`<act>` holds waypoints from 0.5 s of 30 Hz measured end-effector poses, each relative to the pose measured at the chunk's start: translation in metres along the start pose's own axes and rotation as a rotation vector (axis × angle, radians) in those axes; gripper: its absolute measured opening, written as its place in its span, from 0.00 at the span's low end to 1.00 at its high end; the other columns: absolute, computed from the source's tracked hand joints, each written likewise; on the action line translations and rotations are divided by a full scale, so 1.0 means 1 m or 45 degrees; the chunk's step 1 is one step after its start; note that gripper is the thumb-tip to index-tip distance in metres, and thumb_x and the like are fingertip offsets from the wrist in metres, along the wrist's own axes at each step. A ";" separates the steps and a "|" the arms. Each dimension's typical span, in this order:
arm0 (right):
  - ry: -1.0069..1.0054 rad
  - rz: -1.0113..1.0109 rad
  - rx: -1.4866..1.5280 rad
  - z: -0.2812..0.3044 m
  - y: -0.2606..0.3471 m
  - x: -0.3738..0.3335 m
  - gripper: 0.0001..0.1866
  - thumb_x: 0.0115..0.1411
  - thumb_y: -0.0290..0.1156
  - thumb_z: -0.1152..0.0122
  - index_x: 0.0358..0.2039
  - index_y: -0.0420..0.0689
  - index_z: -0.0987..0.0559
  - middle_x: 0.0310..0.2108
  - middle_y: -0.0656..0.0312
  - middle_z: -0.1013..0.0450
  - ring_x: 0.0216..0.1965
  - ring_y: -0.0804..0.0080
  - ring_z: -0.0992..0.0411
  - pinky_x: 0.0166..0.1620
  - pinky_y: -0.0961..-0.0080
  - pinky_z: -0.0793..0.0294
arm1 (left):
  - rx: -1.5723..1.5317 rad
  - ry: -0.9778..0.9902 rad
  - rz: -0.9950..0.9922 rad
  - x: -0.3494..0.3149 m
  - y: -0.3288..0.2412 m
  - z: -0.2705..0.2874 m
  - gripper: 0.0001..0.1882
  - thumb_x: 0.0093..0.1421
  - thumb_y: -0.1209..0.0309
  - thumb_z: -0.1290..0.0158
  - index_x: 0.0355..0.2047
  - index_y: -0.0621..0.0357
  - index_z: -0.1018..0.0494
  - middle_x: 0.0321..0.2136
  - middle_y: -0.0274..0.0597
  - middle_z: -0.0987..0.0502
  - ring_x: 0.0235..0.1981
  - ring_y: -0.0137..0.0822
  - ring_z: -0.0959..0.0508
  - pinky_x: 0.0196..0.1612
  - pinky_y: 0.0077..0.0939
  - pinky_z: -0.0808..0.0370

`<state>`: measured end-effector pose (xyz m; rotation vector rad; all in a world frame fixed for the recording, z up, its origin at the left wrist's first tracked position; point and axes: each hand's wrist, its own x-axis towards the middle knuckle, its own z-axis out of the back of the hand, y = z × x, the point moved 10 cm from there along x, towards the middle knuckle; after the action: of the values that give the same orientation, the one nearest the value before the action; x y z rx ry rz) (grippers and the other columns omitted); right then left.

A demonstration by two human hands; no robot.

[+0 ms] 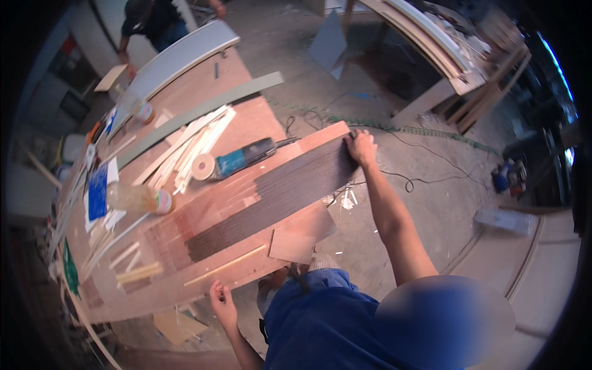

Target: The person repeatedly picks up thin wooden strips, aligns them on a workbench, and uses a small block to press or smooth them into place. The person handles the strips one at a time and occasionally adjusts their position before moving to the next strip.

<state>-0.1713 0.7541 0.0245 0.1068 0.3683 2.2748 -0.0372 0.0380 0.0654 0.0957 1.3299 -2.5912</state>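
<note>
A long dark wood-grain strip (280, 191) lies slantwise on the reddish-brown worktable (172, 290). At its far right end, my right hand (362, 148) has its fingers closed over the edge. Below the table's near edge, my left hand (222, 303) hangs with loosely bent fingers and nothing visible in it. A thin light stick (225, 265) and a small brown wood panel (292, 246) lie between the strip and my body. Just beyond the strip rests a blue and black corded power tool (245, 157), with a round tan ring (203, 166) at its left end.
Several pale wood strips (194, 145) lie beside a long grey-green strip (203, 111). A bottle (161, 201) and a blue card (97, 191) are at left. Another person (154, 28) stands beyond the table. Cables (425, 160) cross the floor; a second bench (462, 83) stands far right.
</note>
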 end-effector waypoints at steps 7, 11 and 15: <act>-0.046 -0.072 0.042 0.003 0.002 0.027 0.22 0.60 0.49 0.28 0.50 0.50 0.11 0.51 0.50 0.16 0.55 0.48 0.18 0.57 0.43 0.21 | -0.034 -0.206 0.193 -0.057 0.039 0.028 0.18 0.72 0.70 0.39 0.60 0.57 0.23 0.41 0.37 0.19 0.37 0.28 0.22 0.40 0.26 0.24; -0.008 -0.038 0.179 0.013 0.009 0.032 0.20 0.56 0.44 0.27 0.46 0.48 0.12 0.50 0.52 0.15 0.55 0.48 0.18 0.56 0.41 0.21 | -0.078 -0.239 0.250 -0.075 0.063 0.035 0.17 0.73 0.68 0.40 0.60 0.56 0.24 0.43 0.36 0.20 0.39 0.28 0.21 0.44 0.25 0.24; -0.006 0.071 0.346 0.028 0.040 0.037 0.18 0.55 0.37 0.28 0.43 0.41 0.14 0.40 0.49 0.14 0.43 0.51 0.14 0.50 0.56 0.17 | -0.106 -0.327 0.244 -0.085 0.069 0.045 0.17 0.72 0.70 0.40 0.59 0.58 0.23 0.41 0.38 0.19 0.38 0.29 0.20 0.42 0.27 0.23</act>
<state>-0.2191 0.7631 0.0619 0.2645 0.6781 2.2676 0.0632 -0.0227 0.0513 -0.1143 1.2660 -2.2963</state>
